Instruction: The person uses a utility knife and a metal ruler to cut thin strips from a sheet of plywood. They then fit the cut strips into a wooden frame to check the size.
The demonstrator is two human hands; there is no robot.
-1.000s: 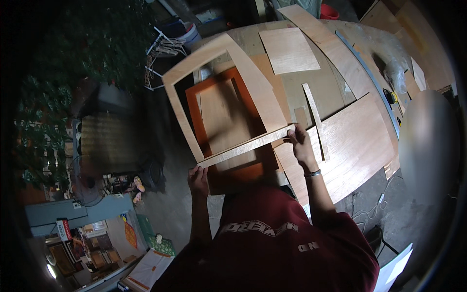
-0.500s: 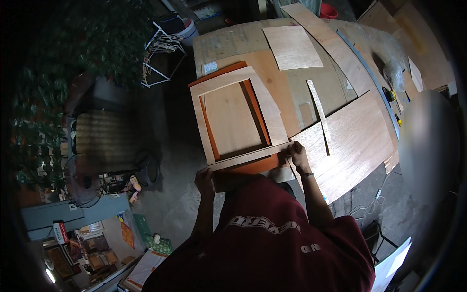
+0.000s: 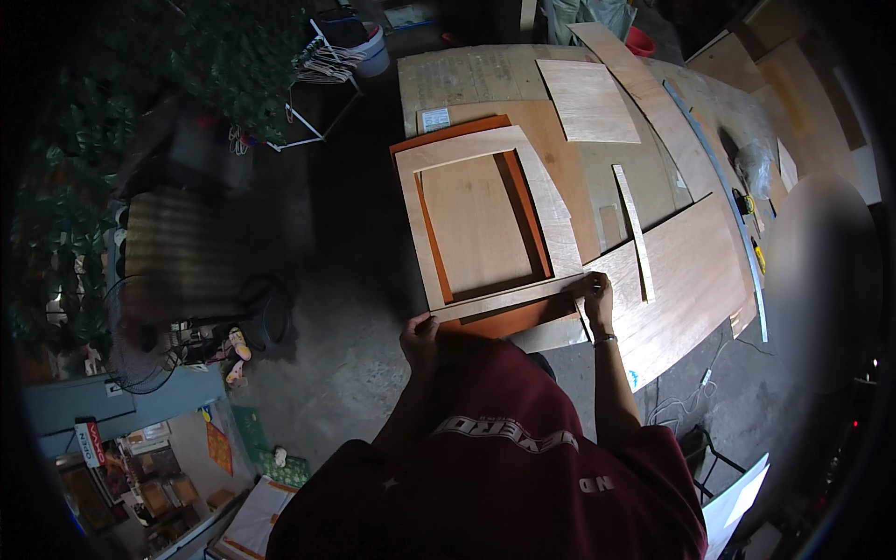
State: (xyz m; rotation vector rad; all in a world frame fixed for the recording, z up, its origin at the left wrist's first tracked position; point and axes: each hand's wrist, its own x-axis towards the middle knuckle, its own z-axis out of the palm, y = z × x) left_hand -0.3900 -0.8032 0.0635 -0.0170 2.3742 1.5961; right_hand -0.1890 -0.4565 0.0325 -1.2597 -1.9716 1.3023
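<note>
A pale plywood frame [image 3: 558, 217] lies on an orange-brown frame [image 3: 454, 131] on the worktable. Along its near side runs a narrow pale wood strip [image 3: 509, 297]. My left hand [image 3: 420, 338] is closed at the strip's left end, thumb and fingers pinching it. At the other end, my right hand [image 3: 598, 295] has its fingers bent round the strip's tip, partly hiding it. Through the opening of the frames a light brown board [image 3: 481, 229] shows. Below the strip, part of the orange-brown frame sticks out toward me.
To the right lie a large plywood sheet [image 3: 677, 271] and a thin wood strip [image 3: 634, 229]. A square plywood piece [image 3: 588, 101] and a long board [image 3: 644, 103] are farther back. A blue-grey straight bar [image 3: 714, 168] runs along the right. A standing fan [image 3: 140, 331] is at left.
The whole view has shifted, so the table sits farther right in the picture. Both hands stay at the strip's ends; my right hand has turned slightly. The strip looks nearly unmoved against the frame.
</note>
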